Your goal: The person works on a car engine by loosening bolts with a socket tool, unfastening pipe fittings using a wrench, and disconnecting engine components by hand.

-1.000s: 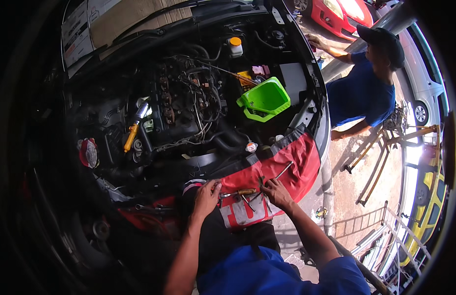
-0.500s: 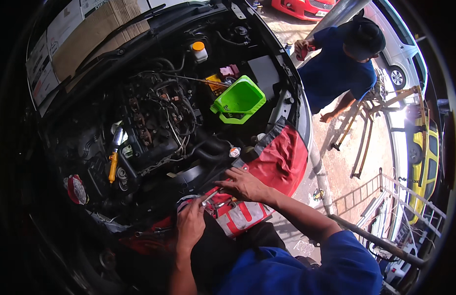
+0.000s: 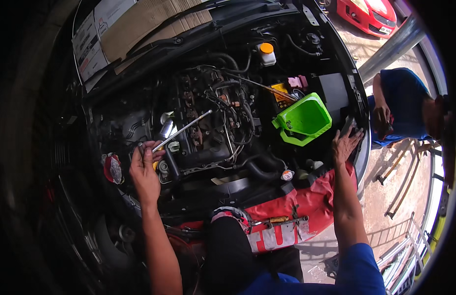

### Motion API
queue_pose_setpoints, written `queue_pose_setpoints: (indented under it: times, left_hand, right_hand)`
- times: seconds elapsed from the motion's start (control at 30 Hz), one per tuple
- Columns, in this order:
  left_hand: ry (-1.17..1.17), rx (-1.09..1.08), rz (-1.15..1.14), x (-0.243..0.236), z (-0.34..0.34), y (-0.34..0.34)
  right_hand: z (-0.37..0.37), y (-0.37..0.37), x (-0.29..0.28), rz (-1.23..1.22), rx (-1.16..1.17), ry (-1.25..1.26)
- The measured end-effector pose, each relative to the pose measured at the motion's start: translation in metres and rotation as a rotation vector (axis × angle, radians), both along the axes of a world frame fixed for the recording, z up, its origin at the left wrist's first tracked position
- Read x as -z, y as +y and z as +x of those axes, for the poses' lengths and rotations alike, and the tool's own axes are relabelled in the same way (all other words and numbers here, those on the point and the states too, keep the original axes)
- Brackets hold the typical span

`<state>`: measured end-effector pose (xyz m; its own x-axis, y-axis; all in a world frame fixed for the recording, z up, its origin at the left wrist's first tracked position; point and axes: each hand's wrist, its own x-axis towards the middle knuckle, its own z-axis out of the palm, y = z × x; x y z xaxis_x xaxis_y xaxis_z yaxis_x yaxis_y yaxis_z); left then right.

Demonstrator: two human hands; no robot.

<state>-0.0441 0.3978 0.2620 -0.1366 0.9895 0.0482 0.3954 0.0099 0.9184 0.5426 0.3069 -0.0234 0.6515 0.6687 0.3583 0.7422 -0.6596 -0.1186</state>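
Observation:
In my left hand point(image 3: 146, 162) is a long silver rod-like tool point(image 3: 186, 128), angled up over the engine point(image 3: 203, 115). My right hand point(image 3: 347, 144) rests with spread fingers on the engine bay's right edge, beside a bright green plastic funnel-like container point(image 3: 306, 117). A red fender cover point(image 3: 311, 201) over the front edge carries several tools, including a yellow-handled one point(image 3: 278, 220).
A co-worker point(image 3: 400, 108) in blue stands right of the car. Behind are a grey pole point(image 3: 388, 49) and a red car point(image 3: 363, 12). Yellow metal stands point(image 3: 402, 182) and ladder-like frames point(image 3: 395, 231) are at the right. Cardboard point(image 3: 154, 24) covers the windshield.
My hands have moved apart: the left up and leftward with the rod, the right up to the far edge. The view has shifted, and the co-worker has changed posture.

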Motion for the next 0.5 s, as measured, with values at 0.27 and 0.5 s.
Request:
queue_pose_setpoints:
  times: [0.27,0.5]
  left_hand:
    - [0.450,-0.104,0.060,0.021,-0.018,0.159]
    - [0.639,-0.096,0.029,0.057,0.001,0.229]
  right_hand:
    - [-0.017,0.020,0.003,-0.085,-0.013,-0.009]
    - [-0.001,0.015,0.004,-0.094,-0.004,-0.016]
